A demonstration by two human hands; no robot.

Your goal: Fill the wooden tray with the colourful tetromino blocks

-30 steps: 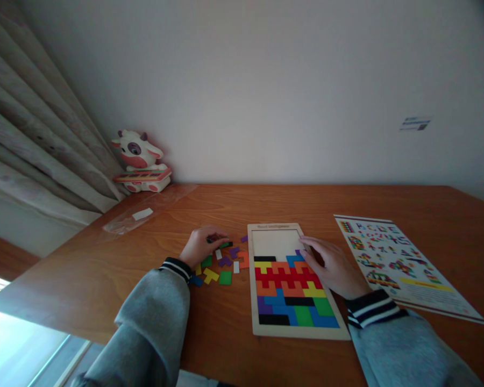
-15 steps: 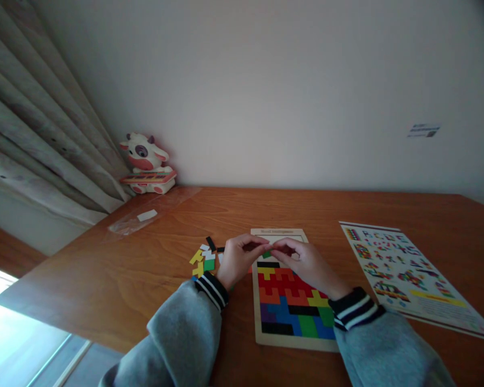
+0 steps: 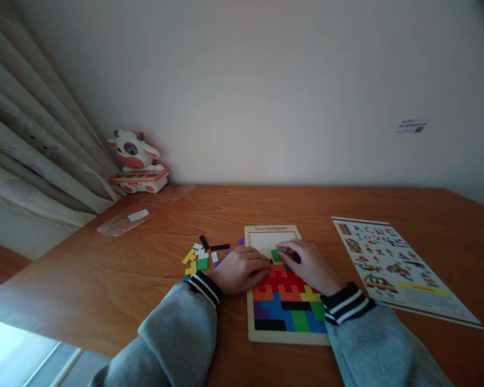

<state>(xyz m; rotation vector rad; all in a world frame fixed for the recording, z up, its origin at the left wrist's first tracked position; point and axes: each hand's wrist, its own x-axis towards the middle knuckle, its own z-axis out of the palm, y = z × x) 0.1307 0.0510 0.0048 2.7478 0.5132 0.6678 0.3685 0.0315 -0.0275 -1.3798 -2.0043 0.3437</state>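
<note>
A wooden puzzle tray (image 3: pixel 251 334) lies on the table in front of me, its lower part filled with coloured blocks, its top part bare. My right hand (image 3: pixel 310 264) rests on the tray's upper half and pinches a green piece (image 3: pixel 276 254) down onto the board. My left hand (image 3: pixel 242 270) lies at the tray's left edge, fingers curled, fingertips touching the board beside the green piece. Loose pieces (image 3: pixel 201 255) in yellow, green, black, white and purple lie scattered left of my left hand.
A printed pattern sheet (image 3: pixel 391 263) lies to the right of the tray. A toy cow (image 3: pixel 135 161) stands at the back left corner by the curtain, with a clear plastic bag (image 3: pixel 133 217) near it. The table's near edge runs along the lower left.
My left hand left the loose pieces and came to the tray. Both hands held a green piece above the board half a second ago; now they are lowered and the piece is on the board.
</note>
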